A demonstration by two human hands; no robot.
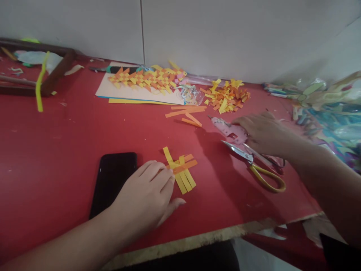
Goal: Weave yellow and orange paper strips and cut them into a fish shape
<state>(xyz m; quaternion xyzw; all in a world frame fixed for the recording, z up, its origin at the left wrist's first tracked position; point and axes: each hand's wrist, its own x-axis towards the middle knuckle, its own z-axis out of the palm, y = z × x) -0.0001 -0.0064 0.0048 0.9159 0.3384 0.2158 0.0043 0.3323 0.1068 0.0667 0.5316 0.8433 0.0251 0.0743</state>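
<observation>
My left hand [153, 190] lies palm down on the red table, fingers stretched, its fingertips at the left ends of a small weave of yellow and orange paper strips [184, 175]. The yellow strips cross the orange ones. A black phone [114, 178] is partly under my left wrist. My right hand [261, 130], a little blurred, closes over the rear of a pink glue gun [229, 130], whose nozzle points up and left. Scissors [255, 165] with yellow handles lie just below it, blades pointing left. Loose orange strips [186, 111] lie near the nozzle.
Behind are a pile of cut strips [225, 98] and a woven paper band [146, 79] on card sheets [109, 88]. A brown frame [58, 75] holding scraps is at left; plastic-wrapped craft items [335, 120] crowd the right. The table's worn edge [203, 241] runs in front.
</observation>
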